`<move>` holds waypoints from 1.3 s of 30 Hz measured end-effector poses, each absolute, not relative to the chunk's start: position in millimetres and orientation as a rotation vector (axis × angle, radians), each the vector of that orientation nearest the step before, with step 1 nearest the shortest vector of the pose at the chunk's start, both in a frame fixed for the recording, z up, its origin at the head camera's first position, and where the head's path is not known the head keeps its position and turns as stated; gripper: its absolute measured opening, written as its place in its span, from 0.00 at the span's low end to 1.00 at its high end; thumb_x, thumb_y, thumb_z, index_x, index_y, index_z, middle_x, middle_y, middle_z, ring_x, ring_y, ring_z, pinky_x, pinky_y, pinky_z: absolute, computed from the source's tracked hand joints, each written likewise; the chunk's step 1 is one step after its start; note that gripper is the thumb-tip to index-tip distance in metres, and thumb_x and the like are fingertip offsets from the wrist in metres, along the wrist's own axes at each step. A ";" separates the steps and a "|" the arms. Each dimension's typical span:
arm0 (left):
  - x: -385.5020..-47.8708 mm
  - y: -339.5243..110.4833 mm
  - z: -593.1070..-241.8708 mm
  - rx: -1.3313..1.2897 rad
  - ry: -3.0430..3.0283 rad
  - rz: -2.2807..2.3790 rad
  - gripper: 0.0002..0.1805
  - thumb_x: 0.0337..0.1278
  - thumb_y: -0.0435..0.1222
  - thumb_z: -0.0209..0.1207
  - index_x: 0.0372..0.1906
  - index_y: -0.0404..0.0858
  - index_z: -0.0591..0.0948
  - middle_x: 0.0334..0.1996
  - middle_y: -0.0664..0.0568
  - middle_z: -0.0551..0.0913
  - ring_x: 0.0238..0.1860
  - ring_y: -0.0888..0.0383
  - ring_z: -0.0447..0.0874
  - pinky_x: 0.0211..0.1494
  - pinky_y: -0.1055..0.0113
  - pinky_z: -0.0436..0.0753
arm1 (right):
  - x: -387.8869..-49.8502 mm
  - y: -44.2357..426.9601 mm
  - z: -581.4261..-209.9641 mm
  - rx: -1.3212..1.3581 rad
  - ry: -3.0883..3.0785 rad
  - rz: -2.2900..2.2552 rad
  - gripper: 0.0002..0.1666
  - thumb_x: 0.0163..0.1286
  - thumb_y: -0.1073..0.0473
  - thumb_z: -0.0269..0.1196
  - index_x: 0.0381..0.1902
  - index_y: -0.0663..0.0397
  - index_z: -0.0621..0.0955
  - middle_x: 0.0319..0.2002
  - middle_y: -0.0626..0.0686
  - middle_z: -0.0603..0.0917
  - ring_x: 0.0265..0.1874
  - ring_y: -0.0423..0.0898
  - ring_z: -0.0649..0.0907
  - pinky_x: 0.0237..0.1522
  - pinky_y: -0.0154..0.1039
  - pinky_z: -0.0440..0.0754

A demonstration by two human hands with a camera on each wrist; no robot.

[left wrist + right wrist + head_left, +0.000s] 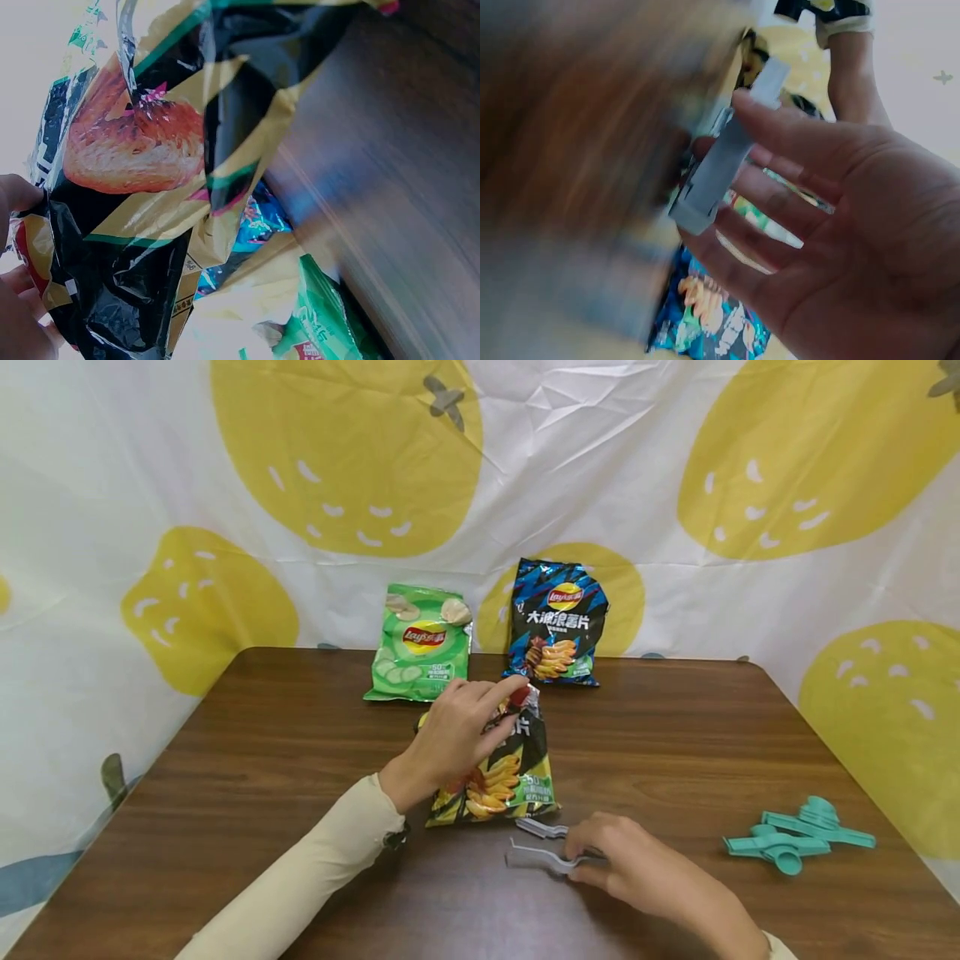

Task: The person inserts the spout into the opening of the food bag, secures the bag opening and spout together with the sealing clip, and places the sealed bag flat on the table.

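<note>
My left hand (456, 735) grips the top of a black-and-yellow chip bag (495, 787), which stands upright on the table. The left wrist view shows another side of this bag (139, 150), with a chicken wing printed on it and my fingertips at its edge. Just right of the bag's lower corner, my right hand (645, 867) holds a grey bag clip (553, 860) low over the table. Two arms of the clip point left towards the bag, spread apart. In the right wrist view, thumb and fingers pinch the grey clip (718, 169).
A green chip bag (423, 647) and a blue-and-black chip bag (557, 627) stand at the table's back edge, against a lemon-print cloth (600, 460). Teal clips with round spouts (795, 839) lie at the right of the brown wooden table (675, 735).
</note>
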State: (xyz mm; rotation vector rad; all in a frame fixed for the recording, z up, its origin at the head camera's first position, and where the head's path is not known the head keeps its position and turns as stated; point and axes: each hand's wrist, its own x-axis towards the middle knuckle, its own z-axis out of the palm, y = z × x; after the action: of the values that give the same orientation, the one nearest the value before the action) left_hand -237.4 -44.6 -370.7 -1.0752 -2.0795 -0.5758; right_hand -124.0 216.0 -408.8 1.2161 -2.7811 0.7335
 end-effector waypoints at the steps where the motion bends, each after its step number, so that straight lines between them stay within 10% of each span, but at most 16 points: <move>1: -238.3 -45.0 -370.7 -1.073 -2.080 -0.578 0.26 0.62 0.38 0.65 0.65 0.41 0.76 0.42 0.49 0.87 0.41 0.56 0.85 0.41 0.61 0.73 | -125.0 217.5 -407.9 1.215 -2.795 0.751 0.09 0.60 0.63 0.73 0.34 0.45 0.83 0.34 0.37 0.83 0.37 0.35 0.81 0.40 0.37 0.82; 39: -239.6 -56.4 -356.1 -1.155 -2.112 -0.665 0.26 0.61 0.36 0.66 0.64 0.42 0.77 0.40 0.50 0.86 0.32 0.60 0.79 0.44 0.60 0.74 | -156.2 230.9 -353.3 0.980 -2.563 0.734 0.07 0.67 0.60 0.68 0.38 0.41 0.81 0.32 0.34 0.81 0.30 0.33 0.77 0.34 0.39 0.80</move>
State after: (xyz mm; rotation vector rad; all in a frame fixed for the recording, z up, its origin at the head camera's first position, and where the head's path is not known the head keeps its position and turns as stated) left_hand -239.6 -56.4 -356.1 -1.1552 -2.1123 -0.6651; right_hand -156.2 230.9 -353.3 0.9802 -2.5630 0.7341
